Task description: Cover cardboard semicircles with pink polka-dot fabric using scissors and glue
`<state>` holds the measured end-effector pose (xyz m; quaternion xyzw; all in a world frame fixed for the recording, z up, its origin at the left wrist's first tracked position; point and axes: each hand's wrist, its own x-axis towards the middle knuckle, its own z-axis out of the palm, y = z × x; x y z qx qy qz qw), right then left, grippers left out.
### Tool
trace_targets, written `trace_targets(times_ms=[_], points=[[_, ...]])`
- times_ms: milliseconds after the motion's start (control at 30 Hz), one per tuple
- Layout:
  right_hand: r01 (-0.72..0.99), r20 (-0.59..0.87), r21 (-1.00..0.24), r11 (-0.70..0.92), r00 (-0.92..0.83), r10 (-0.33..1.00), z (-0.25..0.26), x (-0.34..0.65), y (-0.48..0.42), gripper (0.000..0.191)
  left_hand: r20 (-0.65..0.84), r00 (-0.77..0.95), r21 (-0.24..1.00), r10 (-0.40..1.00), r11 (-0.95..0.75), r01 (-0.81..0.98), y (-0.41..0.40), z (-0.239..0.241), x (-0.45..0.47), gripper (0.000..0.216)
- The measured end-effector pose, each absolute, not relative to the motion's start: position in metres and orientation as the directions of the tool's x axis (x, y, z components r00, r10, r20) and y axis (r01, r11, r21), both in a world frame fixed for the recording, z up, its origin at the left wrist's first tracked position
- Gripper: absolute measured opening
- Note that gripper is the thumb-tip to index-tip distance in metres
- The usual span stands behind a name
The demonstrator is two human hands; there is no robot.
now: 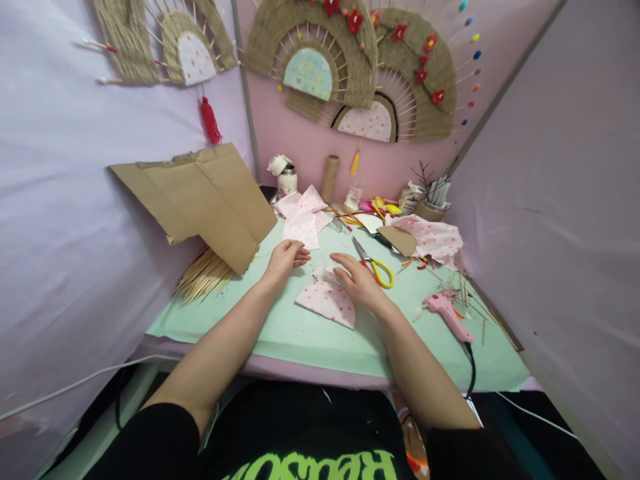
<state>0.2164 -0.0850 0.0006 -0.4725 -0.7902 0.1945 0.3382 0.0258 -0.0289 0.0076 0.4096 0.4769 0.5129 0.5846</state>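
A half-round piece covered in pink dotted fabric (327, 305) lies on the green tabletop before me, with a ruffled scrap of the same fabric at its upper edge. My right hand (359, 280) is beside that ruffled edge, fingers apart and stretched toward the left; whether it touches the fabric I cannot tell. Further left, my left hand (286, 259) hovers over the table with its fingers extended and nothing in them. Just beyond my right hand rest scissors (383, 272) with red and yellow handles, blades spread a little.
A pink glue gun (450, 315) lies at right, its black cord running off the front edge. Cardboard (210, 193) leans at left over a bundle of thin sticks (203, 277). Dotted cloth (306, 217) and a twine roll (330, 179) are at the back. Fan-shaped decorations (260, 40) hang above.
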Motion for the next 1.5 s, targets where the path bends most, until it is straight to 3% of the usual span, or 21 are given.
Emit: trace_targets(times_ms=[100,200,300,700,800,867,1000,1067,1133,1267,1367,1500], points=[[0.696,0.300,-0.469,0.544,-0.454,0.839,0.004,0.213,-0.105,0.052,-0.095,-0.009,0.976,0.995,0.092,-0.196,-0.028,0.007,0.026,0.011],[0.701,0.168,-0.330,0.633,-0.616,0.770,-0.004,0.204,-0.124,0.078,-0.080,-0.010,0.977,0.997,0.077,-0.197,-0.029,0.008,0.027,0.011],[0.694,0.077,-0.248,0.676,-0.681,0.728,-0.017,0.197,-0.133,0.080,-0.071,0.001,0.980,0.997,0.070,-0.185,-0.030,0.009,0.028,0.010],[0.717,0.007,-0.227,0.660,-0.676,0.737,-0.019,0.194,-0.131,0.072,-0.118,0.026,0.986,0.993,0.120,-0.112,-0.026,-0.008,0.029,0.010],[0.688,0.013,-0.294,0.664,-0.691,0.722,-0.015,0.197,-0.131,0.068,-0.107,0.027,0.990,0.994,0.109,-0.089,-0.024,-0.008,0.029,0.010],[0.643,0.098,-0.395,0.656,-0.681,0.726,-0.011,0.202,-0.129,0.059,-0.097,0.028,0.992,0.995,0.099,-0.080,-0.024,-0.007,0.029,0.009],[0.654,0.330,-0.557,0.512,-0.391,0.859,-0.007,0.221,-0.123,0.039,-0.062,0.049,0.997,0.997,0.064,-0.032,-0.024,-0.008,0.028,0.006],[0.762,0.289,-0.542,0.355,-0.227,0.930,-0.008,0.229,-0.121,0.035,-0.025,0.070,1.000,0.997,0.024,0.016,-0.024,-0.010,0.028,0.006],[0.858,0.191,-0.464,0.220,-0.145,0.971,-0.011,0.232,-0.120,0.044,0.023,0.087,0.997,0.996,-0.029,0.070,-0.024,-0.011,0.028,0.006],[0.903,0.108,-0.404,0.145,-0.110,0.988,-0.018,0.226,-0.123,0.059,0.102,0.102,0.980,0.990,-0.117,0.160,-0.023,-0.014,0.027,0.004],[0.812,0.091,-0.573,0.110,-0.071,0.993,-0.020,0.219,-0.126,0.048,0.133,0.101,0.971,0.986,-0.150,0.188,-0.021,-0.016,0.025,0.004],[0.495,-0.037,-0.869,0.023,-0.111,0.993,-0.016,0.223,-0.123,0.033,0.153,0.068,0.959,0.986,-0.164,0.233,-0.020,-0.017,0.022,0.004]])
